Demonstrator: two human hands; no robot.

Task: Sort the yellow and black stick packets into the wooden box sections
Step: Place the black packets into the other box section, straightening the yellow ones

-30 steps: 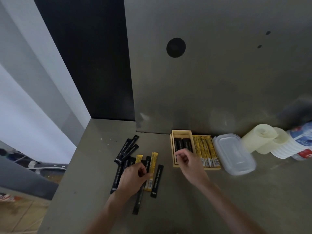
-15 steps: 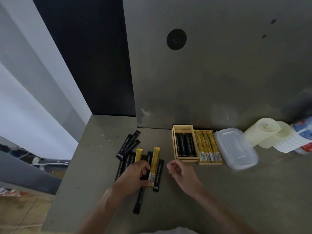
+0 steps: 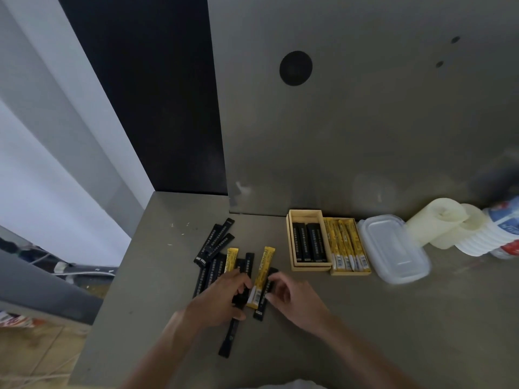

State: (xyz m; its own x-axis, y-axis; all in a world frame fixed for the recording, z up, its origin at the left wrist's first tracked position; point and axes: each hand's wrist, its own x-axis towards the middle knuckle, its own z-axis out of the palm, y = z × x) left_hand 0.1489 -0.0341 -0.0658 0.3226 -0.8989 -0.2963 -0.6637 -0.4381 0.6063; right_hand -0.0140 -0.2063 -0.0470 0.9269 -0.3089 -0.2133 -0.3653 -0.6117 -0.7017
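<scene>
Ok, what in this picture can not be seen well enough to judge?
All in the head view.
Print on the boxed packets: too small.
Packets under the left hand: hidden by it.
Right hand's grip on a black packet: its fingers hide it.
Bottle: blurred, cut by right edge.

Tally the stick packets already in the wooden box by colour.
In the wooden box:
Black stick packets: 3
Yellow stick packets: 4
Total: 7
</scene>
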